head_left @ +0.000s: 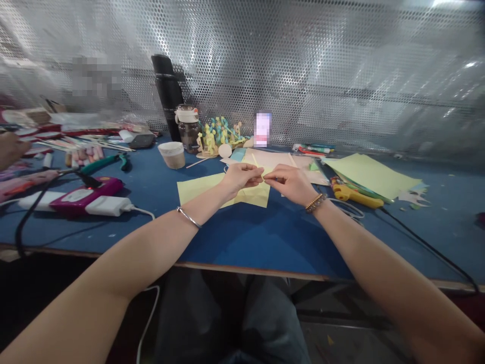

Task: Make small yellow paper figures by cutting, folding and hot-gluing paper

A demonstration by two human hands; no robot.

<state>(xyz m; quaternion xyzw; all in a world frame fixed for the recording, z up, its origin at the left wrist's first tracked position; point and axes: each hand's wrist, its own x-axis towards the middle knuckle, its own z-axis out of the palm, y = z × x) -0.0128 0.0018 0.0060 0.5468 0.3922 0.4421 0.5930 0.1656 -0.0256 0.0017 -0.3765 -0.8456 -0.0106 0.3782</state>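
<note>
My left hand (242, 178) and my right hand (291, 183) meet almost fingertip to fingertip above a pale yellow paper sheet (195, 191). Both are closed in a pinch. Whatever lies between the fingers is too small and too much hidden to make out. Pale pink paper (278, 157) lies just behind the hands. Past it, toward the metal wall, stands a cluster of yellow and teal cut-out shapes (222, 132), with a round pale disc (225, 150) in front. A thin stick (197, 163) rests left of the disc.
A yellow-handled glue gun (358, 197) with a cord lies right, beside stacked yellow-green paper (375, 174). At left are a paper cup (172, 154), a jar (188, 131), a black flask (166, 96), pliers (102, 164) and a purple power strip (89, 194). Another person's hand (11, 149) shows far left.
</note>
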